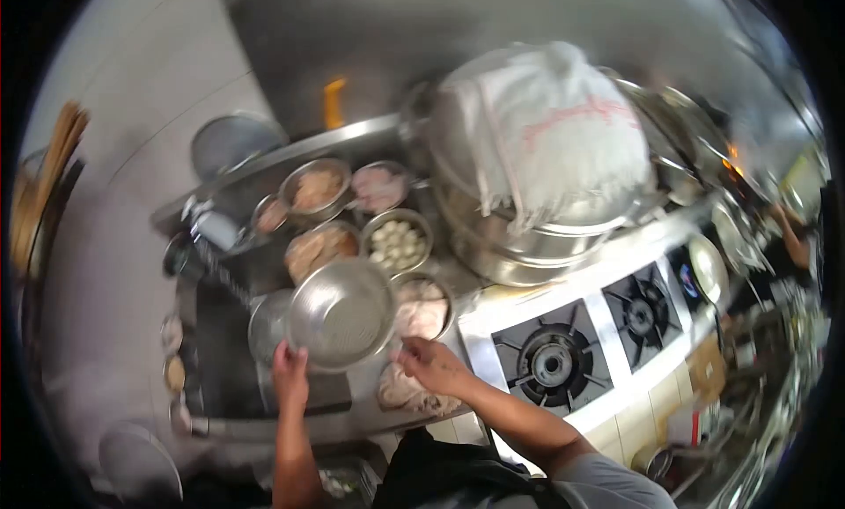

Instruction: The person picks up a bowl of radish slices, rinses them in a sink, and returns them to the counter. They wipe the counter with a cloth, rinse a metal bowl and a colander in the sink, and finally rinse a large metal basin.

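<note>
A round metal colander (pixel 341 311) with a perforated bottom is tilted above the counter, in front of several bowls. My left hand (pixel 290 381) grips its lower left rim between thumb and fingers. Just off the lower right rim is my right hand (pixel 429 365), its fingers pinched; what is in them, if anything, is too blurred to make out. Behind that hand sits a bowl of pale raw meat (pixel 422 311). Under my right wrist lies more pale meat (pixel 407 391). Farther back is a bowl of small whitish balls (pixel 398 245).
Bowls of orange-pink food (pixel 317 188), pink meat (pixel 380 188) and brownish meat (pixel 317 249) stand behind. A large steamer pot (pixel 528 267) under a white cloth (pixel 563 130) rises at back right. Gas burners (pixel 553 365) lie to the right. A spray bottle (pixel 216 227) stands left.
</note>
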Available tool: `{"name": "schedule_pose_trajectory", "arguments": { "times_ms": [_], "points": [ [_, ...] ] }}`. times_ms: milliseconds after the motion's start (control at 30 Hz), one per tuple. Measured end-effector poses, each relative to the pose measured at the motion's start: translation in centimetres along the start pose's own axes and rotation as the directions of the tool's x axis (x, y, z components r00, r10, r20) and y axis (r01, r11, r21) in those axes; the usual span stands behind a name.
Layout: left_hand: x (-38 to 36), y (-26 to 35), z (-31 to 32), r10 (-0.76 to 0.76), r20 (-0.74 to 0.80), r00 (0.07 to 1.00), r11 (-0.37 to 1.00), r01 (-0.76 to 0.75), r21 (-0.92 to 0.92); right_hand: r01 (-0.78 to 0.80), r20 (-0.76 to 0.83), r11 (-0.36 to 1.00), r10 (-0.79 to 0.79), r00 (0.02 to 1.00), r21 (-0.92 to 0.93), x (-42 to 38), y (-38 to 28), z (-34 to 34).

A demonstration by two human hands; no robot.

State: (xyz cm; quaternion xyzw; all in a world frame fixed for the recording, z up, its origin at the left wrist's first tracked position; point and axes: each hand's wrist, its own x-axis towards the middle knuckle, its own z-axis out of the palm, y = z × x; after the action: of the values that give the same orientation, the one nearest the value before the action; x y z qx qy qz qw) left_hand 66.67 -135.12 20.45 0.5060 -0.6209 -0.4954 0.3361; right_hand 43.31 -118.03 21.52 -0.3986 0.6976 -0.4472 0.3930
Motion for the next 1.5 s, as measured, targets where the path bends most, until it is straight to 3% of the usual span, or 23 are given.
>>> {"name": "schedule_pose_trajectory", "arguments": {
  "times_ms": [33, 100, 133, 167, 200, 233, 267, 333, 400, 467, 533, 600, 667, 733, 800, 933, 1033, 1133, 1267, 1333, 1367, 1433, 1500],
  "points": [
    [0.5, -0.6, -0.5, -0.048, 0.013, 0.999, 0.999, 0.049, -0.023, 0.099, -0.030, 0.990, -0.102, 0.994, -0.103, -1.2, -2.6, -1.6],
    [1.7, -1.2, -2.2, -0.077, 0.037, 0.996, 0.995, 0.079, -0.053, 0.204, -0.107, 0.976, -0.211, 0.972, -0.071, -1.9, -8.4, -6.7],
    [2.1, -1.0, -3.2, -0.056, 0.042, 0.998, 0.996, 0.059, -0.060, 0.484, -0.358, 0.833, -0.553, 0.753, -0.269, -0.8, -11.5, -10.0],
    [2.6, -1.2, -4.3, -0.036, 0.061, 0.997, 0.997, 0.040, -0.067, 0.291, -0.562, 0.896, -0.438, 0.701, -0.336, -0.1, -15.0, -13.3],
    [3.3, -1.3, -5.5, -0.049, 0.028, 0.998, 0.998, 0.050, -0.039, 0.073, -0.655, 0.850, -0.453, 0.605, -0.521, 0.7, -18.7, -17.7],
    [4.1, -0.9, -6.4, -0.058, -0.007, 0.998, 0.998, 0.058, -0.010, -0.008, -0.616, 0.629, -0.759, 0.212, -0.777, 3.0, -20.5, -21.8],
    [4.6, 0.1, -7.1, -0.029, 0.005, 1.000, 0.999, 0.029, -0.014, -0.060, -0.633, 0.635, -0.749, 0.199, -0.770, 3.8, -23.4, -24.9],
    [4.4, 2.8, -8.3, 0.013, 0.021, 1.000, 0.994, -0.011, -0.106, -0.409, -0.687, 0.565, -0.671, 0.277, -0.717, 7.5, -25.0, -29.8],
    [4.4, 5.1, -9.0, 0.071, 0.050, 0.996, 0.991, -0.065, -0.118, -0.589, -0.786, 0.528, -0.324, 0.526, -0.612, 9.1, -26.9, -32.2],
    [4.6, 5.0, -9.7, 0.181, 0.130, 0.975, 0.983, -0.182, -0.005, -0.634, -0.783, 0.466, -0.282, 0.555, -0.617, 9.6, -27.0, -33.4],
    [6.8, 0.9, -11.9, 0.219, 0.199, 0.955, 0.974, -0.226, 0.014, -0.672, -0.805, 0.458, -0.205, 0.556, -0.581, 9.7, -27.9, -34.1],
    [2.4, 5.8, -12.3, 0.165, 0.218, 0.962, 0.982, -0.181, 0.055, -0.664, -0.796, 0.453, -0.218, 0.565, -0.595, 10.3, -27.3, -35.7],
    [-0.4, 6.8, -13.6, 0.072, 0.204, 0.976, 0.990, -0.096, 0.106, -0.565, -0.801, 0.618, -0.191, 0.567, -0.547, 10.5, -26.6, -36.0],
    [-1.7, 6.3, -14.9, 0.063, 0.109, 0.992, 0.965, -0.088, 0.245, -0.504, -0.779, 0.641, -0.251, 0.574, -0.578, 10.0, -26.6, -36.4],
    [-3.8, 7.2, -15.6, 0.076, 0.084, 0.994, 0.965, -0.094, 0.244, -0.488, -0.799, 0.649, -0.356, 0.484, -0.584, 8.7, -27.3, -36.0],
    [-5.9, 7.3, -16.7, 0.100, 0.025, 0.995, 0.978, -0.103, 0.183, -0.454, -0.775, 0.637, -0.427, 0.465, -0.623, 6.2, -29.0, -39.2],
    [-7.0, 5.9, -17.1, 0.049, 0.006, 0.999, 0.980, -0.049, 0.195, -0.463, -0.752, 0.603, -0.418, 0.510, -0.649, 4.7, -28.9, -41.6],
    [-7.7, 5.2, -15.6, 0.016, -0.094, 0.995, 0.999, -0.011, 0.047, -0.508, -0.749, 0.557, -0.405, 0.524, -0.657, 5.2, -26.6, -44.0],
    [-9.7, 5.8, -15.9, -0.017, -0.132, 0.991, 0.988, 0.036, 0.147, -0.546, -0.776, 0.565, -0.331, 0.537, -0.619, 4.6, -24.1, -45.0],
    [-10.1, 4.4, -16.8, -0.010, -0.138, 0.990, 0.991, 0.029, 0.134, -0.602, -0.808, 0.539, -0.383, 0.448, -0.589, 5.0, -22.8, -45.7],
    [-10.4, 4.5, -16.8, -0.030, -0.156, 0.987, 0.993, 0.047, 0.107, -0.593, -0.799, 0.535, -0.383, 0.464, -0.601, 5.2, -22.2, -46.4],
    [-10.7, 5.0, -16.8, -0.069, -0.165, 0.984, 0.994, 0.082, 0.071, -0.581, -0.826, 0.589, -0.436, 0.357, -0.562, 5.7, -21.0, -47.8],
    [-10.2, 5.2, -16.9, -0.082, -0.153, 0.985, 0.993, 0.094, 0.068, -0.550, -0.828, 0.621, -0.389, 0.404, -0.559, 5.9, -20.6, -49.4]
  ]
}}
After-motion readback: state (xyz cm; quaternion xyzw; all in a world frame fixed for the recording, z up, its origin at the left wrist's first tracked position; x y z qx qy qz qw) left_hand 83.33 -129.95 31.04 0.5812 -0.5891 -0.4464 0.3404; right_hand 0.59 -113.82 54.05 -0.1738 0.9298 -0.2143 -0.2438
